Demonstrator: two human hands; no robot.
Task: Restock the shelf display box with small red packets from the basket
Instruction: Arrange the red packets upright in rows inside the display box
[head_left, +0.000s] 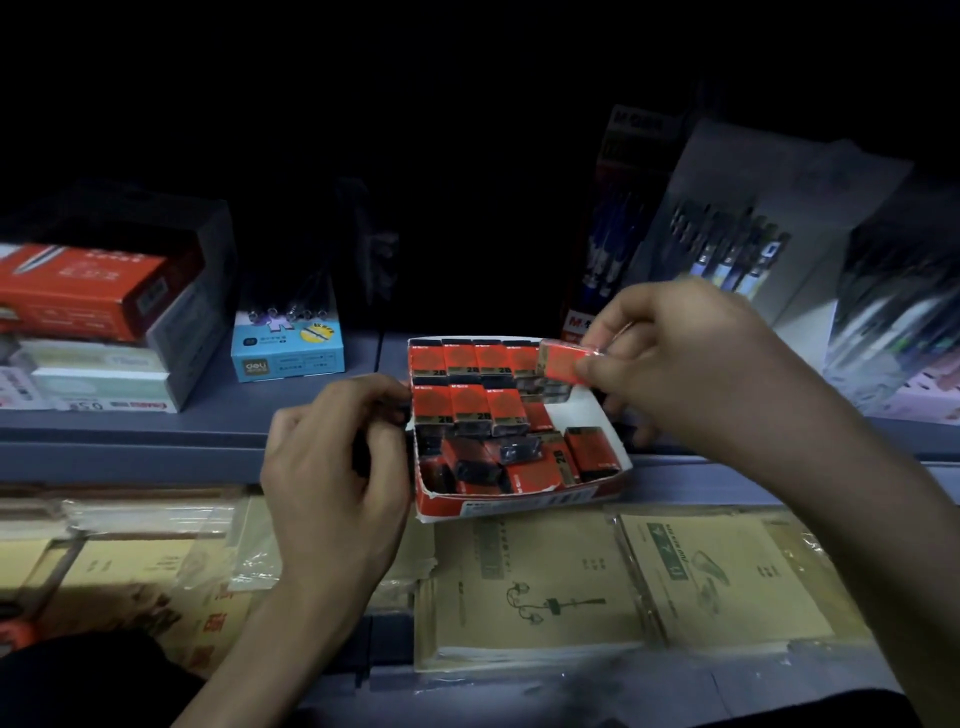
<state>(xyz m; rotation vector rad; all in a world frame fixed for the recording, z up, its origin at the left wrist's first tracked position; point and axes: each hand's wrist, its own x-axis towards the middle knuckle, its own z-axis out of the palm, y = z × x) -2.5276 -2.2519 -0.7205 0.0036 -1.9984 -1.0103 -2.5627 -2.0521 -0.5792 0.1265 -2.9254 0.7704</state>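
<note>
The room is dim, and everything above the shelf is black. The grey-blue shelf (156, 431) runs across at waist height. On it sits the display box (519, 506), red and white, its front end poking out past the shelf's edge.

Inside the box, red packets (470, 402) marked 28 stand in two neat rows at the back. More lie jumbled across the front. A patch of bare white floor shows on the right side of the middle row.

The right hand (675, 364) holds one red packet (563, 361) over the back right corner of the box, its grip a pinch of thumb and fingertips on the packet's right end. The left hand (332, 452) is curled tight against the box's left wall. In this gloom I cannot tell whether its grip is on the wall or on something dark.

On the shelf to the left stands a small blue box (288, 348), and further left a red carton (83, 291) is stacked on pale ones. On the right, a tall pack of pens (613, 234) leans beside a white carton of pens (737, 244).

Below the shelf, brown paper notebooks (530, 587) lie flat in clear wrap, side by side.
</note>
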